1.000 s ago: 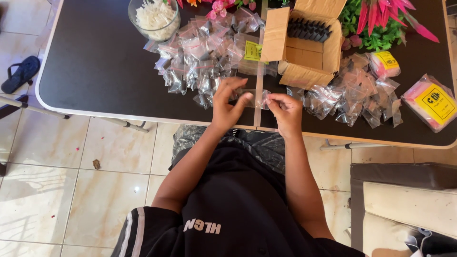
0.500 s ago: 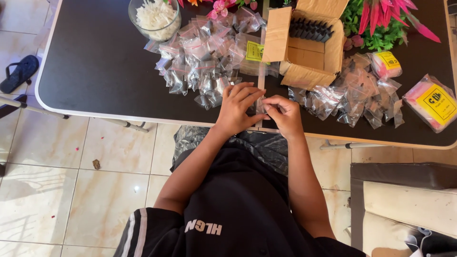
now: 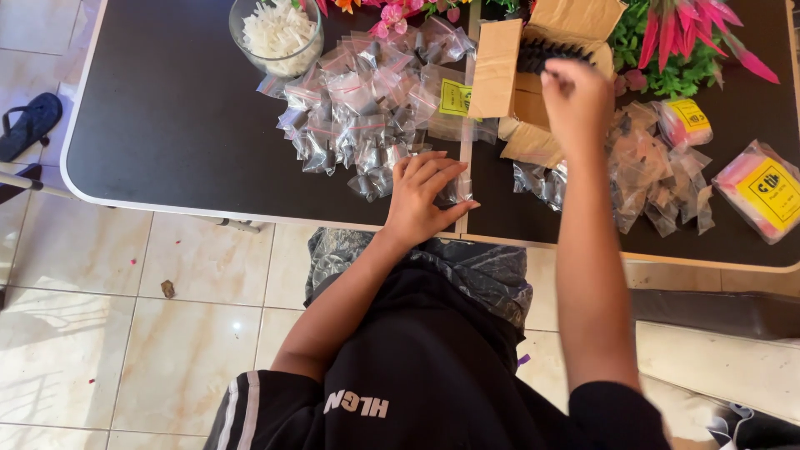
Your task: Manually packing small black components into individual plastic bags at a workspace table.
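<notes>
On the black worktop [image 3: 175, 125], many filled clear plastic bags [image 3: 358, 108] lie piled at eleven o'clock, while the left hand [image 3: 427, 198] pins one small bag [image 3: 459, 188] under loosely spread fingers and the right hand [image 3: 575, 100], its grip pinched together on something too small to tell, reaches over the open cardboard box [image 3: 508, 79] at one o'clock, so more packing seems left.

Black table [image 3: 167, 125] — small clear bags [image 3: 358, 108], glass bowl [image 3: 277, 33], open cardboard box [image 3: 533, 75], flowers [image 3: 692, 33].

– From where is the scene seen?
– From one camera worn on the head, pointed straight down at the black table [image 3: 167, 125] and the lap.
– How near?
– Close; both arms are seen, and the floor [image 3: 125, 317] too.
</notes>
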